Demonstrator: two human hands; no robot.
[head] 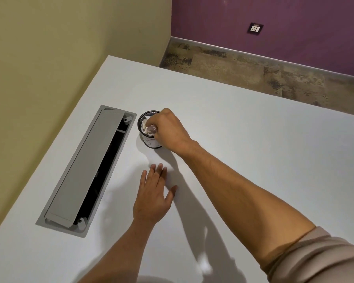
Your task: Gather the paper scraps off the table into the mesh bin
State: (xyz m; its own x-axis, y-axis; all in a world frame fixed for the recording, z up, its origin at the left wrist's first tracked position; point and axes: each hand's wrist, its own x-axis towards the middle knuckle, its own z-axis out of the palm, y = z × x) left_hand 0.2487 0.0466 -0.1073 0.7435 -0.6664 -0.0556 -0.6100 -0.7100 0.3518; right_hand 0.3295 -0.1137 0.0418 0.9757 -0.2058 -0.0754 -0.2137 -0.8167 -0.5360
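Observation:
A small black mesh bin (144,119) stands upright on the white table (253,144), just right of the cable tray. White crumpled paper scraps (146,126) fill it up to the rim. My right hand (168,129) hovers over the bin's right side, fingertips curled down and pinching a white scrap (151,128) at the opening. My left hand (153,193) lies flat on the table in front of the bin, fingers spread, holding nothing. No loose scraps show on the tabletop.
A long grey cable tray (80,170) with a half-open lid is set into the table left of the bin. A yellow wall runs along the left edge. Beyond the far table edge lie a patterned floor (253,72) and a purple wall with a socket (254,28).

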